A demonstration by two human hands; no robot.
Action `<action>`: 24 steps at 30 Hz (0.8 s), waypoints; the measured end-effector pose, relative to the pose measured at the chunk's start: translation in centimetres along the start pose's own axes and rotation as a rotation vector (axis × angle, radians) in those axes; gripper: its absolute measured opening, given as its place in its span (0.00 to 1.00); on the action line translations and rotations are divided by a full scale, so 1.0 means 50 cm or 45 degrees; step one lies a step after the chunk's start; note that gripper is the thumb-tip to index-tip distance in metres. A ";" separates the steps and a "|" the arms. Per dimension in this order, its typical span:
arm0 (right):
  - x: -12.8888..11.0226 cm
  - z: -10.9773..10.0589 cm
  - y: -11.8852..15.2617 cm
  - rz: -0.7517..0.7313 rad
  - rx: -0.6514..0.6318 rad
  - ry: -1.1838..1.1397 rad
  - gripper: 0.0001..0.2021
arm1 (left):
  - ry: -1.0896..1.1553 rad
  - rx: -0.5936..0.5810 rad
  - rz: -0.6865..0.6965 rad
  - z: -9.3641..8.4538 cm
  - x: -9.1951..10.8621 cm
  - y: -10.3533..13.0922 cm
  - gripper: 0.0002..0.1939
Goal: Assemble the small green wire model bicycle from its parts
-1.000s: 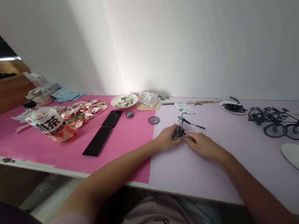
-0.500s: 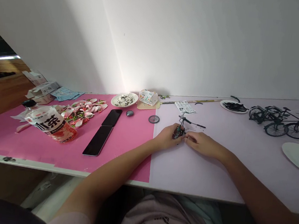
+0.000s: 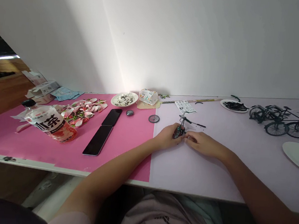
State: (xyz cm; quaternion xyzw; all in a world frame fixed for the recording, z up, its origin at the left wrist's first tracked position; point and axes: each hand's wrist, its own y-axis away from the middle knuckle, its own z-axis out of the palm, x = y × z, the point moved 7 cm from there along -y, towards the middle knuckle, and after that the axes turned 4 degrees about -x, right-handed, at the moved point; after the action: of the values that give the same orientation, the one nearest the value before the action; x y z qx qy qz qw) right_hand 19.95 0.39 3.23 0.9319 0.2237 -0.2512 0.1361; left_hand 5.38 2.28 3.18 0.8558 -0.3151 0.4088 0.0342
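Head view, as we list it: one small dark bicycle-like assembly (image 3: 182, 122), standing at the pale side of the table (image 3: 201, 178). Our left hand (image 3: 167, 137), fingers clamped around its lower part. Our right hand (image 3: 199, 143), just beside; whether its fingers grip a small piece, we cannot tell. Near these, one thin black rod (image 3: 200, 126), one spoked wheel (image 3: 153, 118) lying flat and one printed sheet (image 3: 185, 107). Farther right, we count one plate (image 3: 222, 103) of black parts (image 3: 235, 106) and several model bicycles (image 3: 279, 124). Far left, one bottle (image 3: 50, 123), tilted.
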 end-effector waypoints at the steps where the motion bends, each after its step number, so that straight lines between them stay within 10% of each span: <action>1: -0.001 0.000 0.000 -0.001 0.000 0.001 0.12 | 0.000 0.000 0.001 0.000 0.000 0.000 0.19; 24: 0.002 0.000 0.001 -0.045 0.009 -0.021 0.13 | -0.006 -0.021 -0.008 -0.001 0.003 0.000 0.20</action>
State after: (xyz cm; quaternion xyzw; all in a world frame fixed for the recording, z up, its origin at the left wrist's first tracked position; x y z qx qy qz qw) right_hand 20.04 0.40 3.20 0.9261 0.2380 -0.2622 0.1303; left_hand 5.41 2.20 3.32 0.8576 -0.3157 0.4039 0.0419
